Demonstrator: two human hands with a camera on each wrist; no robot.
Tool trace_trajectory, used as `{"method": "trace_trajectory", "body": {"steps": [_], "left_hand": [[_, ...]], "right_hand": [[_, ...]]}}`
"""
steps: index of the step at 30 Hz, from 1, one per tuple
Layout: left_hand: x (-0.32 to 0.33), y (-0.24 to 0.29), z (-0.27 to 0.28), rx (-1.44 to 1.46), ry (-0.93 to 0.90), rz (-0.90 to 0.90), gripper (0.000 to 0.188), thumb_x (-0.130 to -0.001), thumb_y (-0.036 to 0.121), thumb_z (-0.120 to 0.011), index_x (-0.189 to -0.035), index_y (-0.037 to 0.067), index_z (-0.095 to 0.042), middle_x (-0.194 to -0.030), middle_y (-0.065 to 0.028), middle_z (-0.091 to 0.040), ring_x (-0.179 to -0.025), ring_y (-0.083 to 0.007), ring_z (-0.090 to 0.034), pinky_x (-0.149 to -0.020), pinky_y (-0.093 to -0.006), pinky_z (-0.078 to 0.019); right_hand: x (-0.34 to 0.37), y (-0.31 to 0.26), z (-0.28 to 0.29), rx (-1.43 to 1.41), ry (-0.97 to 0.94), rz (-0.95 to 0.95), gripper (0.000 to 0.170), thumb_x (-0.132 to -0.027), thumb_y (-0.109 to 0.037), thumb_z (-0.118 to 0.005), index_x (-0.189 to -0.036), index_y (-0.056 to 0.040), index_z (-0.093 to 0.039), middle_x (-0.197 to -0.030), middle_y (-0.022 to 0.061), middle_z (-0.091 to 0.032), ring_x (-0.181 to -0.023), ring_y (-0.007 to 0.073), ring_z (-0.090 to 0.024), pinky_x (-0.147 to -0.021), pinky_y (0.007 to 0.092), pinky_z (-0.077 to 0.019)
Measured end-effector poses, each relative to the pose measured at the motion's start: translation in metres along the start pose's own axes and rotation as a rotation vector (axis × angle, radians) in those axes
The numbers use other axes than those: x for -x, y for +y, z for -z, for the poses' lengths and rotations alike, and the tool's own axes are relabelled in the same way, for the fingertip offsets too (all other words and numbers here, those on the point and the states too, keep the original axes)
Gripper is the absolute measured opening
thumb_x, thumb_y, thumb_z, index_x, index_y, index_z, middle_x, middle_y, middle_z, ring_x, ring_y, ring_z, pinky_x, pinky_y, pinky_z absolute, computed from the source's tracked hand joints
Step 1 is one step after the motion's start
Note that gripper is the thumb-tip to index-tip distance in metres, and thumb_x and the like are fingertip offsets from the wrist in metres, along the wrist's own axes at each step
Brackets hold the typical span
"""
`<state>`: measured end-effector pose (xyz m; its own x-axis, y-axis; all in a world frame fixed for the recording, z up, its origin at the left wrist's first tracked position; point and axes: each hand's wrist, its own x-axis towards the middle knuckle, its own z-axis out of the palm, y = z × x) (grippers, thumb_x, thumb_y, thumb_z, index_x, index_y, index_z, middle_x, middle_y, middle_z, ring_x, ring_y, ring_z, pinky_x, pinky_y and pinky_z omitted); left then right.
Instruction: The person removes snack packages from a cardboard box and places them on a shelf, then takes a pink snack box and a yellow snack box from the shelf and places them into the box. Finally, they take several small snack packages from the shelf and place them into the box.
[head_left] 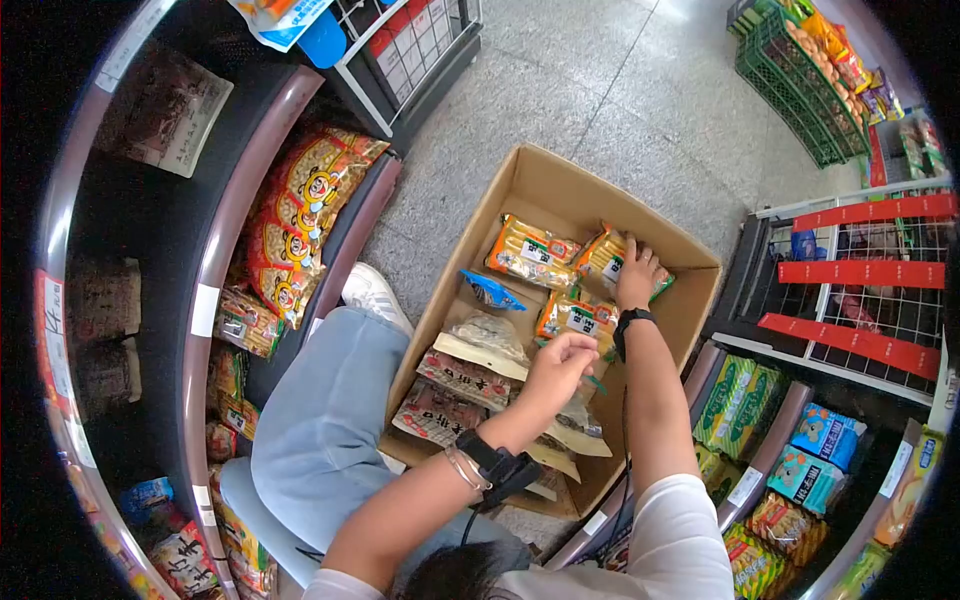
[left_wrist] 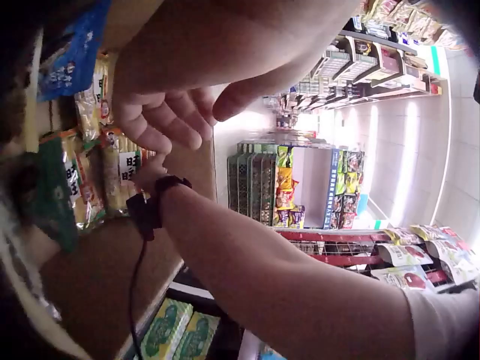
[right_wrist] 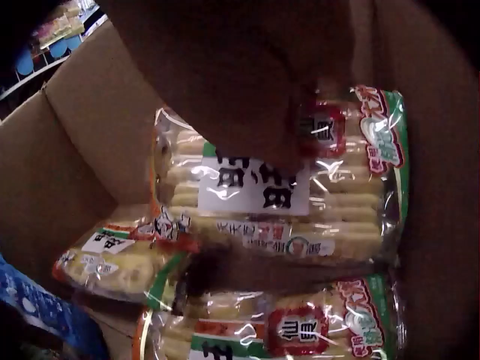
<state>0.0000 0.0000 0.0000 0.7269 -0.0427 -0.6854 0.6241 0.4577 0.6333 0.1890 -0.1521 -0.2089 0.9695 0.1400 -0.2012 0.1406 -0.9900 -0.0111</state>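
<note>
My right hand (head_left: 640, 275) grips a clear bag of rice crackers (head_left: 603, 258) near the far right corner of an open cardboard box (head_left: 660, 245). In the right wrist view that hand hangs dark over the bag (right_wrist: 277, 202) and hides part of its top. A second rice cracker bag (head_left: 530, 250) lies to its left, and a third (head_left: 578, 318) lies nearer to me. Over the near part of the box hovers my left hand (head_left: 562, 372), its fingers loosely bent and holding nothing. A blue packet (head_left: 492, 290) stands by the box's left wall.
Several pale bags (head_left: 465, 378) fill the near side of the box. Snack shelves stand on the left, with large peanut-coloured bags (head_left: 305, 220). At right are a wire rack (head_left: 850, 270) and green snack packs (head_left: 738, 400). A green crate (head_left: 800, 85) stands farther back on grey floor.
</note>
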Motion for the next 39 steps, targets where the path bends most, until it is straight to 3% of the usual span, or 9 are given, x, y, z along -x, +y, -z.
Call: {"method": "trace_trajectory", "body": {"steps": [5, 6, 9, 10, 13, 14, 17, 30, 39], "left_hand": [[0.000, -0.003, 0.005, -0.049, 0.026, -0.009, 0.020, -0.091, 0.022, -0.052, -0.108, 0.011, -0.056, -0.103, -0.0015, -0.061, -0.087, -0.0105, -0.056, -0.076, -0.0256, -0.0438], [0.001, -0.003, 0.004, -0.037, 0.019, 0.000, 0.020, -0.091, 0.022, -0.052, -0.108, 0.011, -0.056, -0.103, -0.0015, -0.061, -0.087, -0.0106, -0.056, -0.076, -0.0257, -0.0439], [0.004, 0.000, 0.006, -0.016, 0.013, 0.012, 0.020, -0.091, 0.022, -0.053, -0.107, 0.011, -0.056, -0.103, -0.0016, -0.062, -0.087, -0.0107, -0.057, -0.075, -0.0258, -0.0442], [0.005, 0.002, 0.008, -0.019, 0.020, 0.014, 0.020, -0.091, 0.022, -0.053, -0.107, 0.011, -0.056, -0.103, -0.0016, -0.062, -0.087, -0.0108, -0.057, -0.075, -0.0259, -0.0444], [0.012, 0.010, 0.014, -0.006, 0.041, 0.000, 0.020, -0.090, 0.021, -0.054, -0.107, 0.010, -0.056, -0.103, -0.0019, -0.062, -0.087, -0.0107, -0.057, -0.074, -0.0259, -0.0447], [0.014, 0.011, 0.018, 0.000, 0.054, -0.008, 0.020, -0.090, 0.020, -0.054, -0.107, 0.010, -0.056, -0.103, -0.0020, -0.062, -0.086, -0.0106, -0.057, -0.073, -0.0257, -0.0448], [0.021, 0.008, 0.040, 0.039, 0.101, -0.076, 0.019, -0.090, 0.019, -0.054, -0.106, 0.010, -0.056, -0.098, -0.0010, -0.062, -0.085, -0.0106, -0.057, -0.072, -0.0243, -0.0449], [0.111, 0.009, 0.135, 0.292, 0.434, -0.211, 0.018, -0.089, 0.016, -0.052, -0.107, 0.014, -0.056, -0.097, 0.0018, -0.061, -0.084, -0.0117, -0.058, -0.073, -0.0287, -0.0465], [0.222, 0.012, 0.181, 0.190, 0.573, -0.472, 0.019, -0.083, 0.021, -0.057, -0.101, 0.018, -0.059, -0.098, 0.0047, -0.057, -0.092, -0.0111, -0.052, -0.078, -0.0333, -0.0380]], "right_hand": [[0.013, -0.007, -0.023, -0.033, -0.105, 0.098, 0.075, -0.072, -0.009, -0.063, -0.140, -0.0185, -0.033, -0.143, 0.0200, -0.031, -0.126, 0.0454, -0.034, -0.109, 0.0521, -0.0222], [0.006, 0.006, -0.033, -0.058, -0.382, 0.157, 0.071, -0.074, -0.011, -0.061, -0.140, -0.0183, -0.034, -0.142, 0.0217, -0.033, -0.126, 0.0454, -0.035, -0.109, 0.0473, -0.0248], [0.016, 0.009, -0.036, -0.188, -0.353, 0.053, 0.067, -0.075, -0.012, -0.059, -0.138, -0.0189, -0.038, -0.134, 0.0233, -0.044, -0.126, 0.0417, -0.038, -0.111, 0.0474, -0.0222], [0.022, 0.008, -0.030, -0.140, -0.262, 0.106, 0.060, -0.075, -0.013, -0.058, -0.133, -0.0177, -0.045, -0.119, 0.0255, -0.055, -0.118, 0.0367, -0.048, -0.105, 0.0450, -0.0335], [0.026, 0.009, -0.003, -0.269, -0.378, 0.021, 0.061, -0.073, -0.009, -0.062, -0.132, -0.0183, -0.047, -0.125, 0.0178, -0.054, -0.118, 0.0365, -0.048, -0.093, 0.0445, -0.0445], [0.033, 0.008, 0.005, -0.349, -0.231, 0.045, 0.047, -0.074, -0.010, -0.062, -0.121, -0.0130, -0.057, -0.110, 0.0193, -0.062, -0.107, 0.0357, -0.056, -0.088, 0.0425, -0.0470], [0.048, 0.005, 0.046, -0.485, -0.123, 0.039, 0.038, -0.074, -0.011, -0.062, -0.113, -0.0088, -0.062, -0.105, 0.0204, -0.063, -0.098, 0.0372, -0.060, -0.087, 0.0415, -0.0473], [0.209, 0.024, 0.175, -1.159, 0.016, 0.176, 0.023, -0.087, -0.013, -0.060, -0.107, -0.0006, -0.060, -0.097, 0.0075, -0.066, -0.090, 0.0125, -0.060, -0.080, 0.0272, -0.0475], [0.328, -0.003, 0.193, -1.112, -0.023, 0.164, 0.022, -0.086, -0.009, -0.062, -0.108, -0.0026, -0.061, -0.097, 0.0058, -0.066, -0.089, 0.0117, -0.062, -0.080, 0.0257, -0.0486]]}}
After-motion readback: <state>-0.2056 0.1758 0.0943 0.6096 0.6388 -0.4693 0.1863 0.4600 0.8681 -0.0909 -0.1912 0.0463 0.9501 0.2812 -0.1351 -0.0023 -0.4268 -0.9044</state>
